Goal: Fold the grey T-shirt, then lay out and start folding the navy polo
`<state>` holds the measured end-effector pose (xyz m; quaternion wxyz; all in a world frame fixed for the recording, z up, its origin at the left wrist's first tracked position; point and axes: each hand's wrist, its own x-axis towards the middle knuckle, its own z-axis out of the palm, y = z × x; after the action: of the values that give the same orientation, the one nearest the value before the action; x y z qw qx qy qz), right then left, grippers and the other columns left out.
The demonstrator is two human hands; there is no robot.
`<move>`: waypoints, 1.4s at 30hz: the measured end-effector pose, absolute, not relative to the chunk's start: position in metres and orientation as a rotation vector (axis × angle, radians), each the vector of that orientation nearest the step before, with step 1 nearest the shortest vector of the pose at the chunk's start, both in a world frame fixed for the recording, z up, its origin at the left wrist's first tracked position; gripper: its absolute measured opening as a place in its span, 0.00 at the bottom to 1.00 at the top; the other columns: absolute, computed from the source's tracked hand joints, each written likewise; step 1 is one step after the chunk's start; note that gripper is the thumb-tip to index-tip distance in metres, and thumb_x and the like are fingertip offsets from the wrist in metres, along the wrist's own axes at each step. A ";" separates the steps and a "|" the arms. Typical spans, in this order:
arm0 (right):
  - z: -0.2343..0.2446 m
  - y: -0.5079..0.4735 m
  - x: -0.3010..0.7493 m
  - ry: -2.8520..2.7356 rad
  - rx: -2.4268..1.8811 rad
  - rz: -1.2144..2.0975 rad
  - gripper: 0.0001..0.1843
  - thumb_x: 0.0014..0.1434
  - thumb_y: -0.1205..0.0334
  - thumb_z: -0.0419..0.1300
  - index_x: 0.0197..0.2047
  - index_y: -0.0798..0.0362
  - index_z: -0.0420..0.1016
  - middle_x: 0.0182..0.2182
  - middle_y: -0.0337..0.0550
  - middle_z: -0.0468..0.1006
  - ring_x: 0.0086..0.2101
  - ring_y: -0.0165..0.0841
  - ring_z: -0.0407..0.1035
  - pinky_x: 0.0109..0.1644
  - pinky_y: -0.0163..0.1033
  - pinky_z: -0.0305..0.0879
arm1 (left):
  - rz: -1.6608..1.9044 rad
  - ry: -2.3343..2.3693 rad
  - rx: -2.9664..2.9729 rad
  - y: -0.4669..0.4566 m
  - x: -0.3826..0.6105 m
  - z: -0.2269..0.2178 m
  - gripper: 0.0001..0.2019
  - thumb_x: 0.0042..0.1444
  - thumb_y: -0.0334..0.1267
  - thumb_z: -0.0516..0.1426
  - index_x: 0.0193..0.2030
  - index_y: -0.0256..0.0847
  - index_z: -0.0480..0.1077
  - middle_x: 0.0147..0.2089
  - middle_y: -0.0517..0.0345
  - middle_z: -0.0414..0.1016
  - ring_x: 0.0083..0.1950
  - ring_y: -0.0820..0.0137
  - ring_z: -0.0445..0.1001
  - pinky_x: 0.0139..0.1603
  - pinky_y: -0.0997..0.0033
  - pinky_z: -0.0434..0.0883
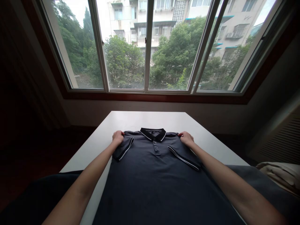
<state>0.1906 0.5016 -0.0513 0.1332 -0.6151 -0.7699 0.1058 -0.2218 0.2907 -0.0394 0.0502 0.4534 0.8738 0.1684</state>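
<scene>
My left hand [118,137] and right hand [186,138] each pinch a shoulder corner of the dark polo shirt [145,184], one either side of the collar [153,134]; fingers closed on cloth, exact fingertip placement too small to tell. Shirt lies front up, buttons just below the collar, sleeves angled in over the front, lower left and lower right of it. Step in hand, I judge: squaring the shoulders and smoothing the body. Next move calls for an even, level pull from both pinches, or the collar skews. White table [147,116] shows beyond the collar up to the far edge, and to both sides out to slanting edges, so there's room ahead and sideways. Tighter nearer me: dark cloth [47,190] well left of the collar, grey cloth [260,179] well right.
</scene>
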 end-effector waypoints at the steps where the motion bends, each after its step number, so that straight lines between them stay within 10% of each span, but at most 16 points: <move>1: -0.052 0.504 0.190 -2.226 -1.781 0.286 0.21 0.52 0.73 0.54 0.45 0.49 0.80 0.49 0.44 0.78 0.50 0.40 0.71 0.51 0.38 0.62 | 0.517 2.678 1.389 0.292 -0.222 -0.040 0.15 0.57 0.29 0.54 0.48 0.42 0.77 0.54 0.50 0.76 0.55 0.62 0.71 0.52 0.71 0.65; 21: -0.047 0.400 0.167 -2.552 -1.265 -0.066 0.36 0.57 0.44 0.57 0.65 0.50 0.59 0.60 0.54 0.64 0.58 0.48 0.58 0.58 0.49 0.56 | 0.328 2.475 2.187 0.248 -0.164 -0.039 0.28 0.61 0.56 0.51 0.62 0.42 0.63 0.62 0.43 0.63 0.63 0.52 0.60 0.63 0.53 0.57; 31: -0.032 0.378 0.161 -2.657 -1.399 -0.124 0.30 0.58 0.70 0.49 0.65 0.58 0.59 0.54 0.55 0.73 0.49 0.43 0.70 0.46 0.39 0.63 | 0.061 2.478 2.041 0.246 -0.153 -0.024 0.32 0.60 0.23 0.43 0.71 0.45 0.49 0.52 0.43 0.70 0.48 0.59 0.74 0.44 0.66 0.70; 42: -0.041 0.458 0.248 -2.121 -1.636 0.299 0.30 0.58 0.66 0.53 0.64 0.56 0.54 0.44 0.54 0.75 0.43 0.41 0.73 0.44 0.39 0.65 | 0.925 2.536 1.508 0.200 -0.248 -0.018 0.13 0.59 0.34 0.49 0.36 0.39 0.75 0.44 0.52 0.77 0.45 0.64 0.75 0.46 0.71 0.67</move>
<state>0.2478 0.4576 -0.0405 0.2216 -0.5919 -0.7674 0.1082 -0.2482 0.2003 -0.0184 0.0245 0.4876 0.8199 0.2990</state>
